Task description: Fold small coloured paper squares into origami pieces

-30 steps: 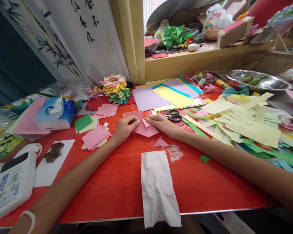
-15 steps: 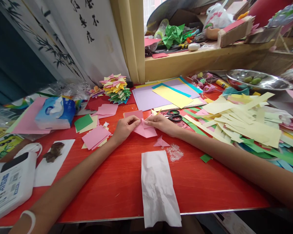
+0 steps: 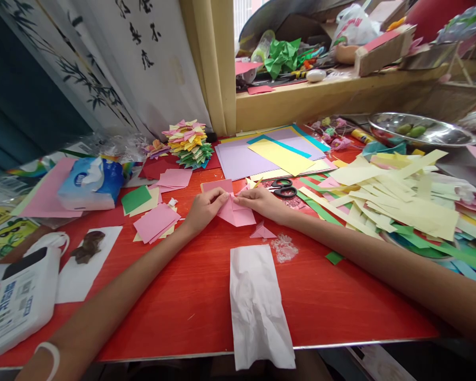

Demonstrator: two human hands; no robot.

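Observation:
Between my two hands is a partly folded piece of pink paper (image 3: 238,214), just above the red table (image 3: 174,296). My left hand (image 3: 207,208) pinches its left side between thumb and fingers. On its right side my right hand (image 3: 261,202) pinches the same paper, fingertips close to those of the left. A small folded pink piece (image 3: 262,230) lies right below my right hand. Behind that hand rest black-handled scissors (image 3: 284,188). To the left of my left hand are stacked pink squares (image 3: 157,222) and a green square (image 3: 136,200).
A crumpled white paper (image 3: 259,307) lies at the front edge. Pale paper strips (image 3: 412,206) heap up on the right, near a metal bowl (image 3: 420,132). Further left are a tissue pack (image 3: 90,185) and a white device (image 3: 21,301). A folded-paper stack (image 3: 188,145) stands behind.

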